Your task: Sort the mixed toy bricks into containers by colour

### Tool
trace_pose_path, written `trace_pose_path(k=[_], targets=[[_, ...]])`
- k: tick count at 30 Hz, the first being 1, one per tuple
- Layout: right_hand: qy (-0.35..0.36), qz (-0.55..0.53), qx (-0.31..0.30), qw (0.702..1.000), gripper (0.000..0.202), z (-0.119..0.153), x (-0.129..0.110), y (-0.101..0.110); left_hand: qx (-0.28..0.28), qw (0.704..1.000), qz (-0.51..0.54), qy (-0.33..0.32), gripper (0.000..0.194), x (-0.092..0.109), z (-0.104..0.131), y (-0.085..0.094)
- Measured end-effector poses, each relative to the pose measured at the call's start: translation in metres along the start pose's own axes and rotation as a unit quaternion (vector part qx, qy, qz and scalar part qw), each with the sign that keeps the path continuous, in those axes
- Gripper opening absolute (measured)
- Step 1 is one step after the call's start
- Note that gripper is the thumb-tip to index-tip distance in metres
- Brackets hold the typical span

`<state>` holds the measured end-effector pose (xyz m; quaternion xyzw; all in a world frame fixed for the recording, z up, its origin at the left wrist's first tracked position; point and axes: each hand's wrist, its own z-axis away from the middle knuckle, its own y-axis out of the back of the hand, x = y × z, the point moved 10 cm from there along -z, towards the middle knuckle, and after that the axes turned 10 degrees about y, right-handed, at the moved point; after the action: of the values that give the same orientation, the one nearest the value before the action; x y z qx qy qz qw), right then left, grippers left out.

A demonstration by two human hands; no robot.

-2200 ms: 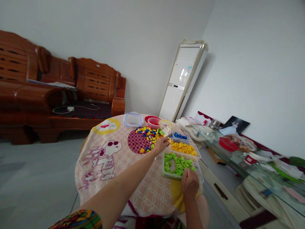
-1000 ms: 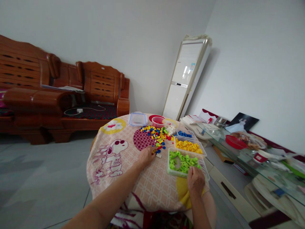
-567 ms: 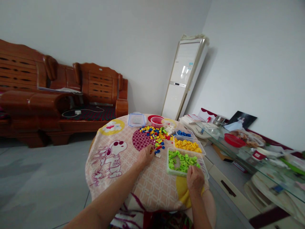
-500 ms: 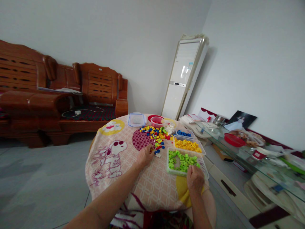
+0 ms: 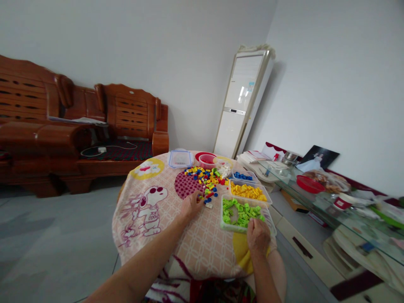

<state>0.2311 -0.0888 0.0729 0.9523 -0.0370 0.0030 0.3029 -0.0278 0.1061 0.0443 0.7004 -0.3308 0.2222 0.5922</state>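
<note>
The left hand [image 5: 191, 205] rests on the cloth-covered tabletop [image 5: 202, 242], to the left of the green-brick tub [image 5: 233, 228]. Its fingers are bent inward around a small spot; whether they are clamped on a brick does not show clearly. The loose bricks [image 5: 211, 179] form a mixed spread up and left of the green-brick tub, trailing down to these fingertips, so the left hand is clearly the nearer one. Just beside its fingertips, on the tub's side, lies a red brick [image 5: 210, 195], its long axis slanting up toward the right. Near it, also left of the tub, are a blue piece [image 5: 207, 201] and a white brick [image 5: 208, 205], which lies roughly crosswise.

The right hand [image 5: 259, 236] is at the tub's near right corner, fingers curled together by the green bricks [image 5: 243, 213]; its grip is hidden. Beyond the tub stand a yellow-brick tub [image 5: 267, 200] and, farther still, a blue-brick tub [image 5: 255, 180].
</note>
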Motion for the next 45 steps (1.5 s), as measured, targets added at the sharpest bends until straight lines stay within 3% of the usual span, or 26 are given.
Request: trace_pose_path(k=[18, 45], targets=[[-0.001, -0.001, -0.002, 1.000, 0.033, 0.0002, -0.0004, -0.0001, -0.035, 0.999, -0.001, 0.025, 0.028, -0.0036, -0.0014, -0.0019], [0.002, 0.005, 0.008, 1.000, 0.035, -0.0018, -0.0019, 0.0033, -0.037, 0.999, -0.013, 0.023, 0.030, -0.0062, -0.0031, -0.0056]])
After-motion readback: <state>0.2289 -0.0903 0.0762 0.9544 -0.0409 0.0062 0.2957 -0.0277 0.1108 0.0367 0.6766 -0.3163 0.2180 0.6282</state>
